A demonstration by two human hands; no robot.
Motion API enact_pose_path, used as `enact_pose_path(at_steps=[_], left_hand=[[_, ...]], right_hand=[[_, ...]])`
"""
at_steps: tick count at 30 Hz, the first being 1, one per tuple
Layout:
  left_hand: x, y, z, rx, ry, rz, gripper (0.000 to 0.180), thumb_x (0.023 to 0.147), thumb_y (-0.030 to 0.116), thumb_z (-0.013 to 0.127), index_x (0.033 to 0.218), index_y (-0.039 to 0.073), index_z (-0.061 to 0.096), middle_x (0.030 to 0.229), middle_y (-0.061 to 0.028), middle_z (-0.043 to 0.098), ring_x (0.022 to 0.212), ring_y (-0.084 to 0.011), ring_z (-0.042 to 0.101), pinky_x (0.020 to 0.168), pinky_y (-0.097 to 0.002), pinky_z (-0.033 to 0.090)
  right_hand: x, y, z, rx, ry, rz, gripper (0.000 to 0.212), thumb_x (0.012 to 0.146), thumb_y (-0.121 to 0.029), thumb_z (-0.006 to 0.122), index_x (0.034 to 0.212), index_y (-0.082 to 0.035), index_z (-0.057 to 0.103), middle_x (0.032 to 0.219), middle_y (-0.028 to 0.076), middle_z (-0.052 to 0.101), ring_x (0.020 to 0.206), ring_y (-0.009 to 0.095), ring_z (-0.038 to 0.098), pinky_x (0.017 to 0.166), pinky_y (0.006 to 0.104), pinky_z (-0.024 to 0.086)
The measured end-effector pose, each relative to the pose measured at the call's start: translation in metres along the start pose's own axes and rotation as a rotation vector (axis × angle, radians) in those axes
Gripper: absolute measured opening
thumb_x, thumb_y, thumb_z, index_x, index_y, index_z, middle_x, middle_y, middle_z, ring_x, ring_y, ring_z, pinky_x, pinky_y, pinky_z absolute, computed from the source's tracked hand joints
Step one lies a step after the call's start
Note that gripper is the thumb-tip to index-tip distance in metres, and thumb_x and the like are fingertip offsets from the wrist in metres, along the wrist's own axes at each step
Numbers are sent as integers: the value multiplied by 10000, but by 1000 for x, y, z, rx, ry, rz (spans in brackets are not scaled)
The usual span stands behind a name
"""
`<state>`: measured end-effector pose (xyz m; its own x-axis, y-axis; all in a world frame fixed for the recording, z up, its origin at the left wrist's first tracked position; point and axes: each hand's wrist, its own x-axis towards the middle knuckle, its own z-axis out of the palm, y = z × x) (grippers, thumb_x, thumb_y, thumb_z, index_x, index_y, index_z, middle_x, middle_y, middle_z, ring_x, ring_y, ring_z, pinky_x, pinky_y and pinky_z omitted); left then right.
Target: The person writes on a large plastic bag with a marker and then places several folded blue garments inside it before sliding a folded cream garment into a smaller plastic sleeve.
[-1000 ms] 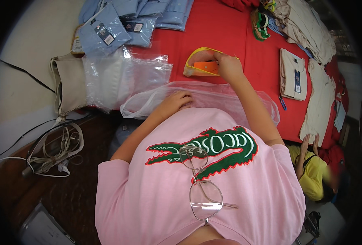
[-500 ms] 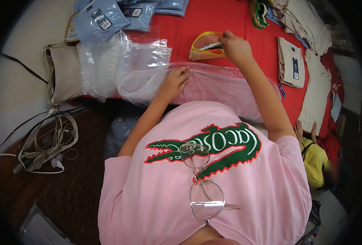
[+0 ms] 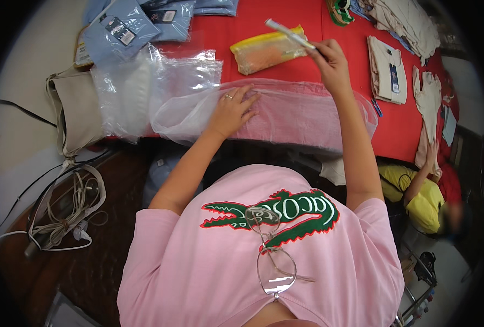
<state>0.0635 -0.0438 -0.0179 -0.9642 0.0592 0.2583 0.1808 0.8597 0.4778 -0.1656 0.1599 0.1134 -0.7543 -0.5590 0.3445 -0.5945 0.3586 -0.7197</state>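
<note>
My right hand [image 3: 332, 61] is raised over the table, its fingers closed on one end of a slim silvery pen-shaped tool [image 3: 286, 31]. The tool points up and to the left, across a clear zip pouch [image 3: 261, 57] with a yellow edge and something orange inside. Whether it is a pen or another tool I cannot tell. My left hand [image 3: 233, 110], a ring on one finger, rests open on a large translucent plastic bag [image 3: 302, 117] spread along the table's near edge. Its fingers are apart and press the bag down.
Clear plastic sleeves [image 3: 127, 92] lie left of the bag, beside a beige fabric bundle [image 3: 77, 106]. Packed blue garments [image 3: 116, 32] sit behind them. On the right are a folded beige garment [image 3: 387, 71], a small blue tool [image 3: 376, 108], a green tape dispenser [image 3: 340, 12] and a person in yellow [image 3: 424, 207].
My right hand has come out of the pouch with the pen-shaped tool. The pouch's mouth has sunk flatter. My left hand stays on the bag. The person in yellow has shifted.
</note>
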Motion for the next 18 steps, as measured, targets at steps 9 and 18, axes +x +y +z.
enact_pose_path(at_steps=[9,18], left_hand=[[3,7,2,102,23,27,606,897,420,703,1443,181,592,1522,-74,509,1326,-291,528,1120,-451,424],[5,4,-6,141,-98,19,576,922,396,689,1467,245,584,1558,-65,462,1370,-306,489,1115,-453,429]], right_hand=[[-161,16,67,971,-97,793,168,933,-73,710,1093,-34,743,829,-5,660,631,69,518,598,219,399],[-152,144,-6,851,409,437,93,928,-33,686,1002,13,717,679,27,556,535,120,518,513,285,486]])
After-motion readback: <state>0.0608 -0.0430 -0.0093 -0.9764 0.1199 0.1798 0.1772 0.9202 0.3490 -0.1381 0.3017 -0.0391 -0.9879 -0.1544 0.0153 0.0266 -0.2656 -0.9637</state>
